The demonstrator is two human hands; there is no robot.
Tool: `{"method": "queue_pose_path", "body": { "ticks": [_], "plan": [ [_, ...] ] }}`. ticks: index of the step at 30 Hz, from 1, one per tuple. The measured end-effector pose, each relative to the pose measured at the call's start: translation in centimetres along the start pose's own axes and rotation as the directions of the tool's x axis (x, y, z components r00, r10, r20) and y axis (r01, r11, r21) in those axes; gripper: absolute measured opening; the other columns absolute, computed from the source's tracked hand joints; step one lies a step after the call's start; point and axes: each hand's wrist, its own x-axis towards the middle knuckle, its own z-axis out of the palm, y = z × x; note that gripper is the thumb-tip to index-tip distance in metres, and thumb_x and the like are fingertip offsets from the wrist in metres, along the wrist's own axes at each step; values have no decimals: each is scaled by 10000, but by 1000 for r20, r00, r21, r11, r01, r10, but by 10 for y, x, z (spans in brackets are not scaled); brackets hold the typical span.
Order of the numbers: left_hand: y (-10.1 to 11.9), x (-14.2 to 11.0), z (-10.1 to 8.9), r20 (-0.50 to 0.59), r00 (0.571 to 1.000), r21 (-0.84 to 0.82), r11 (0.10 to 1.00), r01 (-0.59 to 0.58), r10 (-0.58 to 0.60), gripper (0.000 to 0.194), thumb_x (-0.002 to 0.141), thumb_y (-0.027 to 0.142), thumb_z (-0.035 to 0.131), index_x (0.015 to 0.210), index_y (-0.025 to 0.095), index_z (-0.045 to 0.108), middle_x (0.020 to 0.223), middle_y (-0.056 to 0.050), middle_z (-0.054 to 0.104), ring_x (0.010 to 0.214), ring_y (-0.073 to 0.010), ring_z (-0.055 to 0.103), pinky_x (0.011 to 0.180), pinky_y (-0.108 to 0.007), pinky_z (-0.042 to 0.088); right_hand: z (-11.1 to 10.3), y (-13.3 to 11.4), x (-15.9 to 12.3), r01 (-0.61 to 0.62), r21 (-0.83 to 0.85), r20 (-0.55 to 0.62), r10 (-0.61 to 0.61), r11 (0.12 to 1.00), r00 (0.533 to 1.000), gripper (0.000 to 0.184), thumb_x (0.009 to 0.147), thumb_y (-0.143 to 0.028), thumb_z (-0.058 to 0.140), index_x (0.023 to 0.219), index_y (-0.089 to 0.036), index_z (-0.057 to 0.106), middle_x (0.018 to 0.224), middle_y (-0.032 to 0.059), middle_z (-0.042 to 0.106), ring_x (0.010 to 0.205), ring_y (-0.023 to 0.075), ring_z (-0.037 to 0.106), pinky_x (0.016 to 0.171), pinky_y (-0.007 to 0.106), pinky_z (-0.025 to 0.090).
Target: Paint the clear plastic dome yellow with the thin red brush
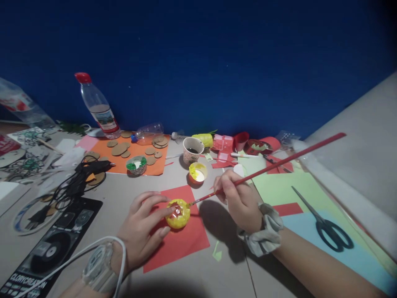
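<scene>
A shallow round plastic piece (178, 224), like a bottle's bottom, is painted yellow around a reddish see-through middle. It lies on a red paper sheet (194, 236). My left hand (141, 229) is spread, one fingertip resting on the piece's middle and the thumb near its lower edge. My right hand (240, 200) is closed around a long red paintbrush (291, 158), whose bristles touch the yellow rim's right side. Just beyond stands a small cup of yellow paint (196, 179). Behind that is a patterned paper cup (190, 157) with dark liquid.
Black-handled scissors (325, 225) lie on blue paper (350, 265) at right. At left are a tangled black cable (66, 182) and a black printed box (56, 244). Cardboard discs (119, 149) and a green-painted cup (136, 166) sit on orange paper (155, 169). A red-capped bottle (97, 107) stands behind.
</scene>
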Motion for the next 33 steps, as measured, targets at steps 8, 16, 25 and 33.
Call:
{"method": "queue_pose_path", "body": {
  "ticks": [8, 16, 25, 33],
  "plan": [
    [4, -1, 4, -77, 970, -222, 953, 207, -229, 424, 991, 538, 393, 1248, 304, 637, 1246, -64, 599, 1213, -281, 459, 1119, -469, 301, -10, 21, 14, 63, 279, -274, 17, 958, 962, 311, 1030, -418, 427, 827, -232, 572, 612, -40, 517, 514, 113, 469, 508, 255, 385],
    [-16, 10, 13, -65, 730, -528, 644, 554, -680, 535, 1004, 600, 275, 1224, 248, 612, 1245, -107, 602, 1126, -268, 588, 935, -434, 515, -17, 74, 27, 47, 197, -475, 54, 979, 878, 215, 956, -436, 571, 929, -224, 595, 737, -3, 637, 644, 147, 614, 641, 302, 508],
    [-19, 73, 30, 143, 812, -744, 480, 465, -566, 705, 853, 844, 325, 966, 208, 606, 1082, -81, 678, 828, -215, 694, 795, -374, 582, 1, 87, 3, 97, -44, -390, -106, 994, 915, 278, 999, -440, 442, 837, -243, 551, 731, 7, 579, 638, 179, 548, 640, 349, 467],
    [-47, 92, 42, 199, 822, -783, 418, 461, -534, 643, 883, 827, 225, 666, 234, 350, 885, -94, 761, 769, -230, 679, 668, -343, 534, 4, 93, 8, 28, -115, -335, -66, 993, 940, 290, 1038, -385, 348, 857, -241, 523, 732, 5, 523, 636, 179, 505, 619, 337, 434]
  ]
}}
